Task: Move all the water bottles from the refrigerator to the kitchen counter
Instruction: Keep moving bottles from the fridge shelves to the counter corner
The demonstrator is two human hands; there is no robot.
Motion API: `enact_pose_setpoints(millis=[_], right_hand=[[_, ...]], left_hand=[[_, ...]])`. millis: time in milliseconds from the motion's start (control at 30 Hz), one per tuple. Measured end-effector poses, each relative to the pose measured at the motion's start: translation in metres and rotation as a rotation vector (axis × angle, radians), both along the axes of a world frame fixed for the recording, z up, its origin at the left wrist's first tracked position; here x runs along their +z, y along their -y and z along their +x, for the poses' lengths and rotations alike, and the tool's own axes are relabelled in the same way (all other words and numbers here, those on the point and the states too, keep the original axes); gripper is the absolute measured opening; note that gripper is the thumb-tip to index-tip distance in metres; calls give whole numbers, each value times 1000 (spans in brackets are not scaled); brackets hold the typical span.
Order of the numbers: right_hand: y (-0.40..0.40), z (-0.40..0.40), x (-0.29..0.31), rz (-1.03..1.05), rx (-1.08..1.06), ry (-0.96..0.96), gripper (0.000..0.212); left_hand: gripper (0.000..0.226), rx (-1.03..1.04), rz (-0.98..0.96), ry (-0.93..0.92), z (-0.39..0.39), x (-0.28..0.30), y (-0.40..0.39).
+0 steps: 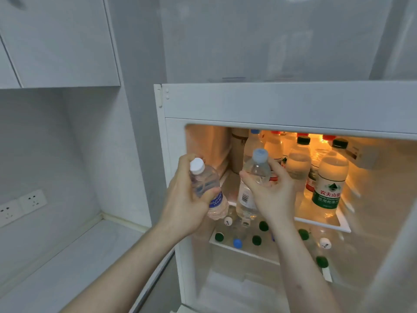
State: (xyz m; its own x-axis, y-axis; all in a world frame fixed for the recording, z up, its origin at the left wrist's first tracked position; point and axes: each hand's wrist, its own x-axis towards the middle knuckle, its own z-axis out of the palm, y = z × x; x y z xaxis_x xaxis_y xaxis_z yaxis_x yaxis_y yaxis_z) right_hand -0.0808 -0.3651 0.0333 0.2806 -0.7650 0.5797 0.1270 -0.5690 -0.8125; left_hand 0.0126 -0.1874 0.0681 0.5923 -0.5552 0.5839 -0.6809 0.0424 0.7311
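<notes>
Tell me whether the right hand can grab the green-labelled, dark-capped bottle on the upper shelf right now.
Probably not yet: the right hand already grips a clear blue-capped bottle. The green-labelled plastic bottle itself stands unblocked at the shelf front.

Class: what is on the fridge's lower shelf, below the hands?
Bottle caps, green, blue and white, top bottles standing on the lower shelf. The bodies barely show; the arms cover some.

Warm orange light glows from the back of the refrigerator (293, 105) interior, blowing out the rear bottles (325, 141); the room outside is dim, cool grey. Right edge smears, perhaps motion blur. Wide-angle bending curves the cabinet (61, 41) lines
</notes>
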Motion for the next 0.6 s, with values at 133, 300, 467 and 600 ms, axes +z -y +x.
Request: enact_pose_setpoints(millis=[133,300,467,600], right_hand=[[-40,-5,-5,-27,246,-91,58],[-106,-4,-21,-27,539,-194,58],[-202,12,-54,-26,764,-294,53],[-288,18,-67,-94,945,-336,53]], left_hand=[[66,80,73,-50,-9,-12,-77],[70,256,171,-145,-25,-44,-175],[71,502,276,-222,-56,-73,-292],[72,676,300,-259,-91,-80,-380]])
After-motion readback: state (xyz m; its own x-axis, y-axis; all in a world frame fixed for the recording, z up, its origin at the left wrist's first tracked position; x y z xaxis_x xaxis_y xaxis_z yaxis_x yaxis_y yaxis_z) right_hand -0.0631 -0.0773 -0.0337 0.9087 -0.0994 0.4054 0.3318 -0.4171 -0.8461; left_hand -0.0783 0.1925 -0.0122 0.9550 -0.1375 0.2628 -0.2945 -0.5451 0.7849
